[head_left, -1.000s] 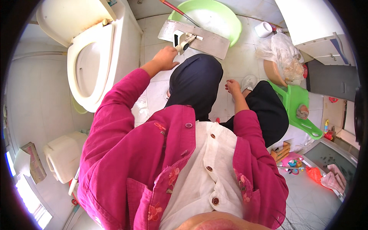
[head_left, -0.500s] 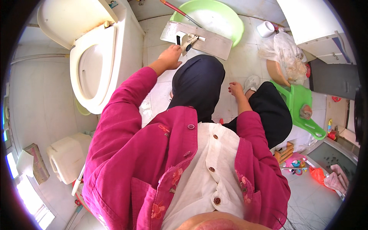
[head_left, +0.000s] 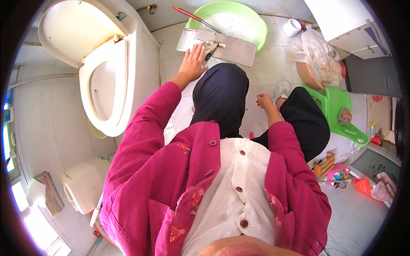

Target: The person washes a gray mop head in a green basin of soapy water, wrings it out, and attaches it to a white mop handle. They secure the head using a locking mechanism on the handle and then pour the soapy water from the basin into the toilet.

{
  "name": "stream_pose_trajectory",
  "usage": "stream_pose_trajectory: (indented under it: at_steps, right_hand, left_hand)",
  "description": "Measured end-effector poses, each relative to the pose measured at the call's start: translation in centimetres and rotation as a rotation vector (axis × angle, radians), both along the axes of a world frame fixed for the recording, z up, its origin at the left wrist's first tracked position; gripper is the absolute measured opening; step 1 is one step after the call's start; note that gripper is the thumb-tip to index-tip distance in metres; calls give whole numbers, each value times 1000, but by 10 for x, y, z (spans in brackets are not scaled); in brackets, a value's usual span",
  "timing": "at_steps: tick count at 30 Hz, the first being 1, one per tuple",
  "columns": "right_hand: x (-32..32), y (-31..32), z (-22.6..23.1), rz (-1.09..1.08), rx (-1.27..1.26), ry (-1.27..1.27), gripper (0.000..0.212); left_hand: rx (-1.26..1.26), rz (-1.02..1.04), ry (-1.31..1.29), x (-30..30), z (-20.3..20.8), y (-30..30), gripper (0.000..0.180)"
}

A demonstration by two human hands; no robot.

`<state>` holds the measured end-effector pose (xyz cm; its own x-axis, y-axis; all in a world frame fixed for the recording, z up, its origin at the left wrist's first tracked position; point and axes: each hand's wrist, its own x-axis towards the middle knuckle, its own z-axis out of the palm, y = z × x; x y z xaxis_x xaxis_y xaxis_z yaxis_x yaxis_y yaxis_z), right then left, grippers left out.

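Observation:
My left hand (head_left: pixel 193 62) lies flat with its fingers stretched out, over the left part of a grey metal mop plate (head_left: pixel 237 51). The plate leans on the rim of a light green basin (head_left: pixel 261 26). Just right of my fingertips is the plate's pale swivel joint (head_left: pixel 212 48) with a dark round end; my hand hides part of it. A rod with a red grip (head_left: pixel 188 14) lies across the basin's edge, behind the plate. My right hand (head_left: pixel 265 101) hangs beside my right shoe (head_left: pixel 282 90), fingers curled in, with nothing visible in them.
On the left stands a toilet (head_left: pixel 124 85) with its lid raised. A white paper roll (head_left: pixel 292 27) and a plastic bag (head_left: pixel 318 55) over an orange-brown tub (head_left: pixel 308 76) are at the right. Closer in stands a green plastic chair (head_left: pixel 337 106). A white jerrycan (head_left: pixel 85 183) sits lower left.
My left hand has gone from curled fingers beside the joint to stretched fingers over the plate. A black upright piece there is now hidden. My right hand has barely moved.

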<state>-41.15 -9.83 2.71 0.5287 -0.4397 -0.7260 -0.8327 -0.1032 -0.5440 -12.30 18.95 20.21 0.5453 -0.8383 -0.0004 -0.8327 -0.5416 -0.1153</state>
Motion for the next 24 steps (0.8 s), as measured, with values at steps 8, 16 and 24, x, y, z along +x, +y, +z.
stream_pose_trajectory:
  at_steps: [8,16,24]
  right_hand:
    - [-1,15,11,42,-71,5,24]
    - [5,18,14,75,-32,41,25]
    - [6,13,-10,129,-43,88,24]
  left_hand:
    - [199,321,308,85,0,-16,94]
    - [374,320,599,85,1,53,96]
    - [224,-60,12,4,-27,57,57]
